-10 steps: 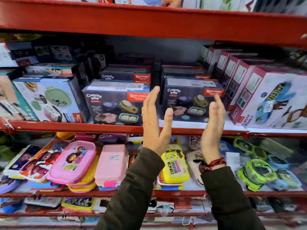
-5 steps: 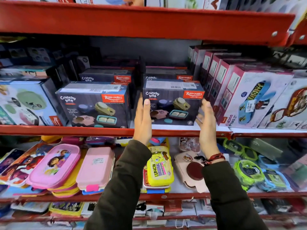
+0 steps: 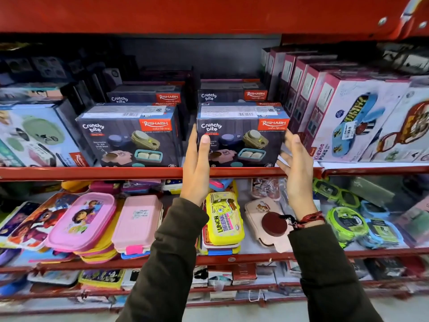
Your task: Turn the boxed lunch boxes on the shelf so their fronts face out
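head view: both hands raised to the red shelf [image 3: 139,173], fingers spread and straight, bracketing the right crunchy bite box [image 3: 241,135]. left hand [image 3: 196,163] flat along the box's left edge, thumb lying across the front face; right hand [image 3: 294,163] open just beside the right edge, contact there hard to confirm. nothing pinched or lifted. box seated at the shelf lip, printed front already facing out, a twin box [image 3: 130,135] just to its left and pink cartons [image 3: 348,117] angled on the right.

likely light, stiff cardboard with glossy, slightly slippery faces; thin walls apt to dent under a hard squeeze. best taken by the two short side panels, palms flat and low, then pivoted on the shelf rather than lifted.
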Motion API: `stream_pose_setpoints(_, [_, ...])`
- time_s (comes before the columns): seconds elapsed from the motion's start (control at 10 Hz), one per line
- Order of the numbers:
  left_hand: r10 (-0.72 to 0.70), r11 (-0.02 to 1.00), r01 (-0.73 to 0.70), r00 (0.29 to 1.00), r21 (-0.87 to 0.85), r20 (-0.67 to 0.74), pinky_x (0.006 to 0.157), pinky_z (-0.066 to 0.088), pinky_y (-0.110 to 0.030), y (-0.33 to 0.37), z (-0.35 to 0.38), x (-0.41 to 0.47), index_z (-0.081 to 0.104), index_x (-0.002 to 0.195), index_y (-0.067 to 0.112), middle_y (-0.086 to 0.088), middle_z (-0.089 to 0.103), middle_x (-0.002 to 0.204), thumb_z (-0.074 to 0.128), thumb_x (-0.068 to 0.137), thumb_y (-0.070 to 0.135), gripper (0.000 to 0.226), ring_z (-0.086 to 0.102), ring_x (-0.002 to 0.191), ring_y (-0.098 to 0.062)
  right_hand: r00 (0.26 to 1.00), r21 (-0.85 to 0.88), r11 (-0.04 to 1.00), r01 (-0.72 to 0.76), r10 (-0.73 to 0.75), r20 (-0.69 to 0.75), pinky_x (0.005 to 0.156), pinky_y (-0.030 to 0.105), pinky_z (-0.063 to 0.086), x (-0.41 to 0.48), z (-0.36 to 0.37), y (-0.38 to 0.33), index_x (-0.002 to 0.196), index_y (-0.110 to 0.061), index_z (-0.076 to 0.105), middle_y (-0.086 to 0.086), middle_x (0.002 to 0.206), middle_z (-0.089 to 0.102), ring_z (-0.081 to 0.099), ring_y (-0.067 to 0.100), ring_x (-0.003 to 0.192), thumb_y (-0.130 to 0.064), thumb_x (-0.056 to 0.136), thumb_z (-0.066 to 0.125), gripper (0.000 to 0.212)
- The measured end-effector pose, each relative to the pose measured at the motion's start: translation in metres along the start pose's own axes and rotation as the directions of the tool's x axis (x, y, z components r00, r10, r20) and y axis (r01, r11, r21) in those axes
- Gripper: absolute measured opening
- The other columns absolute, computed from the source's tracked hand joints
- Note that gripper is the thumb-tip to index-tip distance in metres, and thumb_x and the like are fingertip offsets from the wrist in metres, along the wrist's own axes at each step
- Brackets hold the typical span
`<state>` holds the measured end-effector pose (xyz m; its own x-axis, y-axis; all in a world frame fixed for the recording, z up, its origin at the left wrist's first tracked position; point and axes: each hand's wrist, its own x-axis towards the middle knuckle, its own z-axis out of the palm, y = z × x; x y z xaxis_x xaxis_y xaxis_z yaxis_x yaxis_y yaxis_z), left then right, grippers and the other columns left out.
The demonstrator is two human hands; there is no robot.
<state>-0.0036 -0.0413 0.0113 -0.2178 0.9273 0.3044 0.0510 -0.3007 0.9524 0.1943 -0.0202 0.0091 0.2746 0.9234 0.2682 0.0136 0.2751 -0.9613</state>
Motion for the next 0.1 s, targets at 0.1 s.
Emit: stream_pose_setpoints(0.1, [-0.017,1.000,0.017,1.000,0.010,-0.012,0.135,0.023,-0.046,0.0001,0.0007,-0.0024,0.019,0.168,0.032,0.008,0.029,0.175,0.036,0.110,0.052,0.063,0.028,0.162,-0.012,1.000,0.017,1.000,0.023,-0.023,-0.014,0.123,0.050,0.039,-0.0009,0.0015,-0.0006,0.150,-0.026,0.053,-0.005,0.153,0.057,0.051,0.013,0.143,-0.055,0.099,0.039,0.060])
